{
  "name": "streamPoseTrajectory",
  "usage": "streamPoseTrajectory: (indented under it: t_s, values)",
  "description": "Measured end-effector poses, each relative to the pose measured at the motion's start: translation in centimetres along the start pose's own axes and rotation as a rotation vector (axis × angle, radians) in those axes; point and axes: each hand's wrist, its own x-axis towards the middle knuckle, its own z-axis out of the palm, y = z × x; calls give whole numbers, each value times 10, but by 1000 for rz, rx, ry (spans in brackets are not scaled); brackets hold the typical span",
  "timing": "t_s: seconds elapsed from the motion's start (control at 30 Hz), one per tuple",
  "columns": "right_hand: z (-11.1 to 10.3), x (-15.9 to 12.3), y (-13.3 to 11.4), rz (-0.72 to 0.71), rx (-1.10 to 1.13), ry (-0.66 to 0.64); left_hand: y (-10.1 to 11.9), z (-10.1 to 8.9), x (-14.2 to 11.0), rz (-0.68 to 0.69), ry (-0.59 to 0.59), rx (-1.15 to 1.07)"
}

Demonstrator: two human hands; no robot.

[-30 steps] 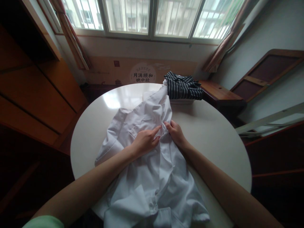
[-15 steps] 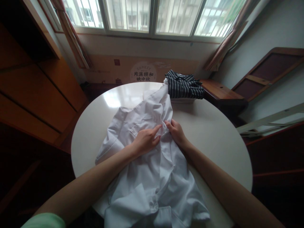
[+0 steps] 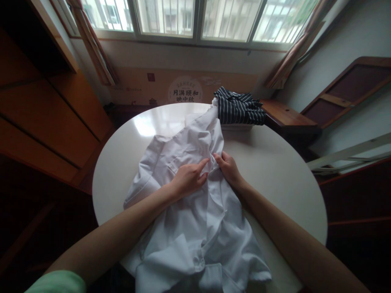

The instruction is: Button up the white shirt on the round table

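Observation:
A white coat (image 3: pixel 189 219) with pockets lies spread and wrinkled over the round table, its lower part toward me. At the front edge of the coat's chest, my left hand (image 3: pixel 191 177) has its index finger stretched to the fabric and the thumb below, closed on the cloth. Right beside it, my right hand (image 3: pixel 227 167) pinches the other side of the front opening, its fingers partly under the fabric. The fingertips of both hands almost meet. Any button between them is too small to make out.
Dark striped folded clothing (image 3: pixel 240 108) sits at the back of the white round table (image 3: pixel 275 175), touching the coat's collar end. A wooden side table (image 3: pixel 287 114) stands behind to the right. Wooden cabinets (image 3: pixel 39 122) line the left, and a window (image 3: pixel 168 18) is ahead.
The view has shifted slightly. Both hands stay at the same place on the coat's front, with hardly any visible movement.

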Motion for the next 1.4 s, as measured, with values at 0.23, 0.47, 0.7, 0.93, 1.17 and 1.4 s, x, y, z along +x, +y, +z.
streamPoseTrajectory:
  t_s: [0.23, 0.47, 0.7, 0.93, 1.17, 1.4]
  values:
    - [1, 0, -1, -1, 11, -15, -1, 1, 0, 23, 9, -1]
    - [0, -1, -2, 7, -16, -3, -1, 0, 1, 6, -7, 1]
    - [0, -1, -1, 1, -13, -9, -1, -1, 1, 11, -7, -3]
    - [1, -1, -1, 2, -8, -2, 0, -1, 1, 3, -11, -7]
    - [0, 0, -1, -3, -20, -1, -1, 0, 0, 7, -2, 2]
    - [0, 0, -1, -4, -33, 0, -1, 0, 0, 3, -7, -15]
